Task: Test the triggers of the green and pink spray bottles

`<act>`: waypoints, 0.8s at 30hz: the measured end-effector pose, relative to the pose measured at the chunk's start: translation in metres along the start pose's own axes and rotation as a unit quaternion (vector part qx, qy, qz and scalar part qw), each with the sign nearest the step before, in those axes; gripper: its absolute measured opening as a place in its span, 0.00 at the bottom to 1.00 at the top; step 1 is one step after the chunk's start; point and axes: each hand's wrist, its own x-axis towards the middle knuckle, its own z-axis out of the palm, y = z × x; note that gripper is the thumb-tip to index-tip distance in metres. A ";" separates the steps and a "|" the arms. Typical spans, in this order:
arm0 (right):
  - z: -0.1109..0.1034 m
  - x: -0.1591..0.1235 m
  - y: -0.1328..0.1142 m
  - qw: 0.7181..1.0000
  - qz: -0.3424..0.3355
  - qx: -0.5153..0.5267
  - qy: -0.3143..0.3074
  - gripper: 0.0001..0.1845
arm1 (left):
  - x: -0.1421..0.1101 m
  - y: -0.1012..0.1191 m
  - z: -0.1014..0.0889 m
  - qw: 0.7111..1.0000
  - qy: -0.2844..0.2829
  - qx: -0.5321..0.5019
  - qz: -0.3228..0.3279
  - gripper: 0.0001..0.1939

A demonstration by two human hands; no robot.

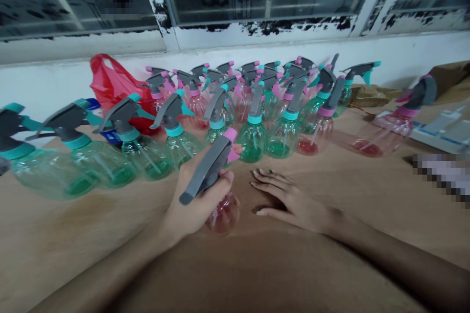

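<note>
My left hand (198,200) is wrapped round the neck of a pink spray bottle (223,215) with a grey trigger head and pink nozzle. This bottle stands close in front of me, its nozzle pointing away. To its right, my right hand (282,198) lies palm down on the wooden table (235,274), fingers stretched out and holding nothing. Just beyond both hands runs a row of spray bottles, among them a green spray bottle (253,139) with a teal collar and another pink spray bottle (315,132).
Several more spray bottles crowd behind the front row, against the white wall (205,54). A red plastic bag (117,83) stands at the back left. At the right are a lone pink spray bottle (389,129), a white tray (433,139) and brown packaging (374,95).
</note>
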 end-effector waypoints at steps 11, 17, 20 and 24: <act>-0.001 0.001 -0.001 1.000 0.000 0.005 -0.001 0.33 | 0.001 0.003 -0.001 1.000 -0.014 0.009 0.009 0.06; -0.001 0.001 -0.001 1.000 0.003 -0.003 -0.003 0.34 | 0.000 0.002 0.000 1.000 -0.016 0.016 -0.001 0.07; -0.001 0.001 -0.001 1.000 -0.002 0.004 0.002 0.33 | 0.000 0.003 0.000 1.000 -0.007 0.007 0.007 0.06; -0.002 0.000 -0.002 1.000 0.001 0.018 0.010 0.33 | 0.000 0.004 0.000 1.000 -0.015 -0.006 0.007 0.09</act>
